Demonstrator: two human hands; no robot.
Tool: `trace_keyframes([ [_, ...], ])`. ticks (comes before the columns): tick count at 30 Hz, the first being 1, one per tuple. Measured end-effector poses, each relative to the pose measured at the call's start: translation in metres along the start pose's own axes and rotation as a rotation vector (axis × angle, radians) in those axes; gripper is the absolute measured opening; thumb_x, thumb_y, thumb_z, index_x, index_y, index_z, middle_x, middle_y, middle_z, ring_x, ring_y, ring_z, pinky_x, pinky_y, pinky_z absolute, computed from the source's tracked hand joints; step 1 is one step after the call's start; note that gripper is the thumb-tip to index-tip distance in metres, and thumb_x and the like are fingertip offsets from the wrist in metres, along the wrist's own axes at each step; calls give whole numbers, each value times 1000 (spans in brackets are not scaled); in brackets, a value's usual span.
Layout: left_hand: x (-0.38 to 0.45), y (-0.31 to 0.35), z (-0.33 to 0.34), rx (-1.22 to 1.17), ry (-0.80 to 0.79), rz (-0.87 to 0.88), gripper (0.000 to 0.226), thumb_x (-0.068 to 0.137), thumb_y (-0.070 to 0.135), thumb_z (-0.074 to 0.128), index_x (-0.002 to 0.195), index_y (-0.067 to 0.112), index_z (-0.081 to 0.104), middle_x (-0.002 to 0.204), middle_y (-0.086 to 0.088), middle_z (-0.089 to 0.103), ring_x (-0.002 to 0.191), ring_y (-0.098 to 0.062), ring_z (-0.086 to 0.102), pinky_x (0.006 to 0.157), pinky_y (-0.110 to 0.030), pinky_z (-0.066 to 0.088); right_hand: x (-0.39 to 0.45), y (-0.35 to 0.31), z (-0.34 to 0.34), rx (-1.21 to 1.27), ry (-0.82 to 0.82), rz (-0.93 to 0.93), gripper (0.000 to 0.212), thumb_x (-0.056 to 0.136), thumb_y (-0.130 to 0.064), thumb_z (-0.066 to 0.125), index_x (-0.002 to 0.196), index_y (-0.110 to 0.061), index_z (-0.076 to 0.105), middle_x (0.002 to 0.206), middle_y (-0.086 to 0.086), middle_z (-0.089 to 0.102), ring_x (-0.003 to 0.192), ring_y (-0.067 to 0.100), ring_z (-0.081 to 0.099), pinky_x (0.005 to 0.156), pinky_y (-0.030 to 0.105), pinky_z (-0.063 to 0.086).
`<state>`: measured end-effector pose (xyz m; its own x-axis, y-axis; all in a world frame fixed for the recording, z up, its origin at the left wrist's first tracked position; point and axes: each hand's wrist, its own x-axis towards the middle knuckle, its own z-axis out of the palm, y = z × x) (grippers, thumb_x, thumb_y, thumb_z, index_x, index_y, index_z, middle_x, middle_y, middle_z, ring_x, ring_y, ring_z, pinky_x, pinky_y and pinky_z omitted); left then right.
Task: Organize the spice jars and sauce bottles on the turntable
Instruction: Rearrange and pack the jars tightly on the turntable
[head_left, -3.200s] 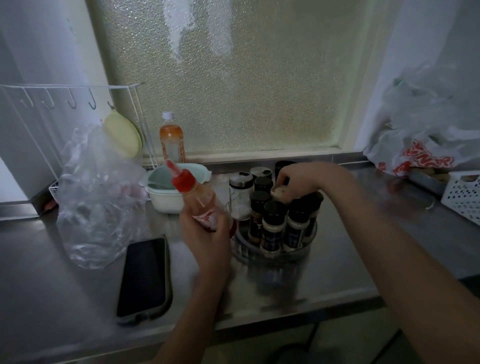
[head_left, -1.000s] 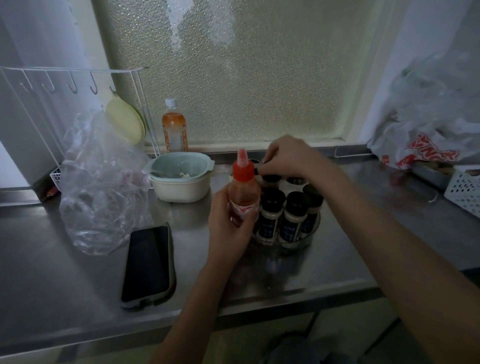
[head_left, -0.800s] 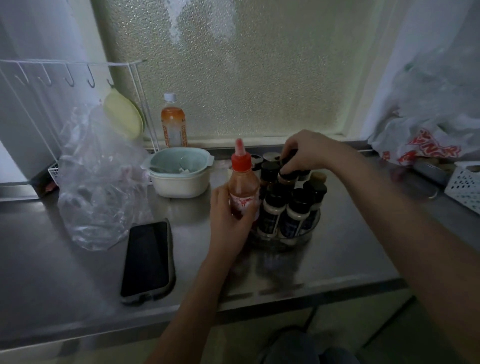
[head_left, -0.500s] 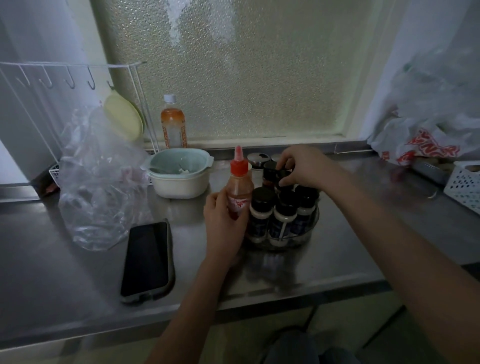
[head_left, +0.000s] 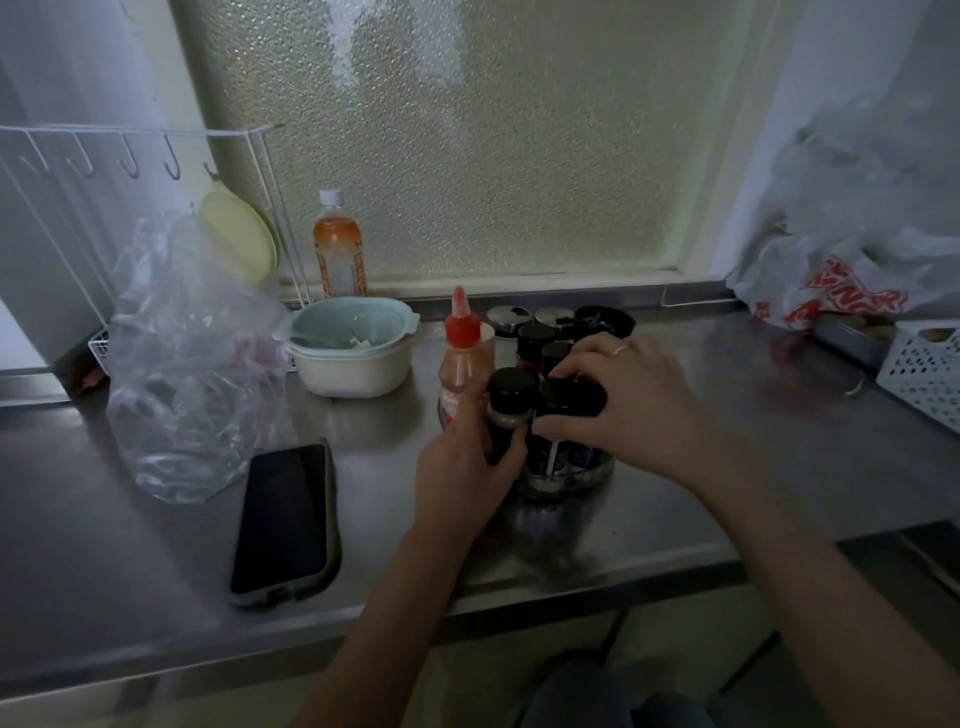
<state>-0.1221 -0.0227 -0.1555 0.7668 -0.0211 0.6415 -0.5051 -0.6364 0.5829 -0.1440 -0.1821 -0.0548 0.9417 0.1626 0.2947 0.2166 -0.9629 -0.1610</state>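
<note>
Head view: round black-capped jars (head_left: 511, 402), steel counter (head_left: 156, 519).

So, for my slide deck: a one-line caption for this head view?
Both hands crowd black-capped spice jars together on the turntable, red-capped sauce bottle alongside.

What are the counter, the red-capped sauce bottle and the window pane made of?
Counter: looks like brushed stainless steel, with dull grey reflections of the items on it.
Red-capped sauce bottle: probably squeezable clear plastic, since the orange sauce shows through, with an opaque red nozzle.
Window pane: pebbled frosted glass, translucent; could be acrylic.
</note>
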Motion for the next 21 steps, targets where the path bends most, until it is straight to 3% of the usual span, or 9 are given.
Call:
trace_keyframes([
  [4, 1, 5, 0, 9, -3, -79, 35, 81, 26, 70, 104, 11, 49, 69, 4, 54, 58, -15, 52, 54, -27, 40, 3, -5, 1, -26, 45, -12, 56, 63, -65, 64, 106, -31, 57, 112, -7, 56, 113, 18, 40, 88, 37, 30],
  [6, 1, 6, 2, 85, -23, -7, 23, 78, 20, 71, 83, 15, 49, 66, 5, 49, 58, -13, 44, 54, -28, 33, 3, -5, -12, 174, 99, -2, 50, 60, -59, 71, 99, -30, 59, 97, -7, 61, 99, 17, 51, 84, 36, 41],
  [8, 2, 3, 6, 126, -52, 38, 28, 73, 18, 72, 69, 17, 45, 65, 1, 54, 58, -16, 45, 55, -28, 31, 6, -2, -29, 403, 175, 1, 45, 60, -47, 77, 97, -26, 60, 91, -7, 63, 85, 12, 57, 74, 25, 45],
  [10, 3, -1, 9, 129, -71, 30, 24, 73, 20, 72, 68, 12, 50, 66, -3, 61, 59, -22, 53, 55, -28, 36, 10, 0, -45, 514, 253, -4, 40, 63, -40, 78, 95, -25, 60, 88, -9, 61, 76, 7, 57, 63, 12, 41],
  [13, 2, -5, 9, 154, -84, 4, 19, 81, 28, 66, 72, 11, 60, 65, -6, 66, 60, -24, 60, 54, -29, 44, 17, 2, -52, 522, 264, 14, 38, 66, -37, 79, 96, -22, 62, 92, -4, 64, 77, 12, 61, 65, 21, 46],
  [16, 0, -6, 9, 191, -128, 103, 32, 88, 39, 44, 75, 17, 64, 70, -4, 69, 62, -24, 62, 55, -32, 50, 19, 2, -41, 536, 182, 28, 39, 66, -38, 78, 98, -21, 64, 89, -6, 65, 78, 8, 60, 64, 23, 47],
  [21, -2, -4, 9, 179, -111, 94, 15, 79, 23, 51, 79, 11, 60, 74, -10, 67, 66, -30, 61, 54, -27, 42, 20, -4, -15, 467, 65, -25, 40, 70, -30, 77, 106, -24, 63, 97, -7, 62, 76, 0, 56, 63, 7, 39],
])
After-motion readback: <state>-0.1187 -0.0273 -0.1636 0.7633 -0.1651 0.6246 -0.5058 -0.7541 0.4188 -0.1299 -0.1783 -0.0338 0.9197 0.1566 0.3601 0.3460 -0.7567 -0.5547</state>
